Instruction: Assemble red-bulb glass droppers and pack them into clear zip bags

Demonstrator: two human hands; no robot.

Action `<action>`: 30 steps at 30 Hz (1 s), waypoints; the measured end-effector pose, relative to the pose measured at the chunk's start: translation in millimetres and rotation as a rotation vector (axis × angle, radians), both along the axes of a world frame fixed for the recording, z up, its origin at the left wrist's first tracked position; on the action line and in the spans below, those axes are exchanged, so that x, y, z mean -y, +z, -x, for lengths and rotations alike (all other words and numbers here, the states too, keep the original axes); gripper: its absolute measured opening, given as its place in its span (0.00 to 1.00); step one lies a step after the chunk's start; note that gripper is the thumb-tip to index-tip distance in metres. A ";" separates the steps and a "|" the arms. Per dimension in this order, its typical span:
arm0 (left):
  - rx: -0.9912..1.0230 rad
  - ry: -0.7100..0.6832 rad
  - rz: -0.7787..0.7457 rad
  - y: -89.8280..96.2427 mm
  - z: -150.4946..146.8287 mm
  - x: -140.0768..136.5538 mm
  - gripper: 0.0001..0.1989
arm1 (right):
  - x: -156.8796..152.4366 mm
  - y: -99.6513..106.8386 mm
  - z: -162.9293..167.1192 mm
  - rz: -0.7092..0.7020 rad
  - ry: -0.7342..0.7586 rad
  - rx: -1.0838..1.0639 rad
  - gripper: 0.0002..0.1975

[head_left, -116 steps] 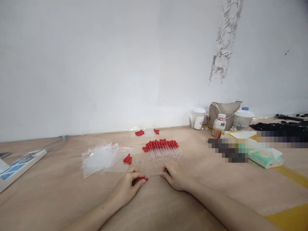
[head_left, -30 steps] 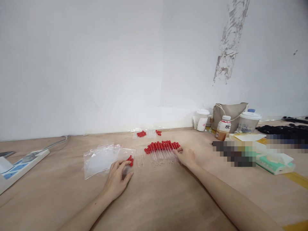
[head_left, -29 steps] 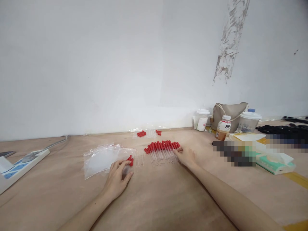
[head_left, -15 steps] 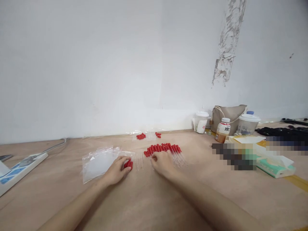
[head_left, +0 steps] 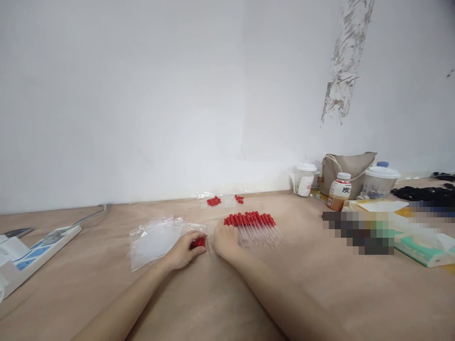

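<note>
My left hand (head_left: 186, 249) is curled around several red rubber dropper bulbs (head_left: 198, 243), close to the edge of the clear plastic bags (head_left: 156, 241). A few thin clear dropper tubes (head_left: 209, 241) without bulbs lie between my two hands. Over their right side is my right hand (head_left: 226, 240), its fingers drawn together; what they pinch, if anything, is hidden. Just right of it, droppers with red bulbs (head_left: 256, 219) lie side by side in a row, clear stems pointing toward me. My wrist and hand cover the left end of that row.
Loose red bulbs (head_left: 213, 201) lie on clear plastic by the wall. A power strip (head_left: 39, 258) stands at the left. To the right are a lidded cup (head_left: 304, 180), a drink bottle (head_left: 339, 192), a grey-brown bag (head_left: 344, 175) and a green tissue pack (head_left: 419, 246).
My right hand has moved left, from the row of red-bulbed droppers to the bare tubes near my left hand. My left hand stays around the bulbs. The view has turned slightly left.
</note>
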State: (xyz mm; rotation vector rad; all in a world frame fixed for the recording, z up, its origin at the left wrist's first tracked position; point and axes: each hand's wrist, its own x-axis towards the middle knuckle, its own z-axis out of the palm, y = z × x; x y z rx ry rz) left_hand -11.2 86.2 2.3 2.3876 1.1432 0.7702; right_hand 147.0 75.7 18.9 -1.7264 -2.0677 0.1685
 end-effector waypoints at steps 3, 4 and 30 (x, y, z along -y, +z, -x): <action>0.034 0.002 0.000 -2.2 -5.1 0.9 0.14 | 13.2 -1.4 -22.0 -0.101 -0.080 0.011 0.17; 0.045 0.007 0.000 -3.3 -6.3 1.8 0.14 | 18.5 -3.7 -33.0 -0.156 -0.080 0.014 0.17; 0.296 0.214 0.004 -13.1 -6.6 1.8 0.09 | 61.8 -52.2 -127.2 -0.449 0.096 -0.188 0.08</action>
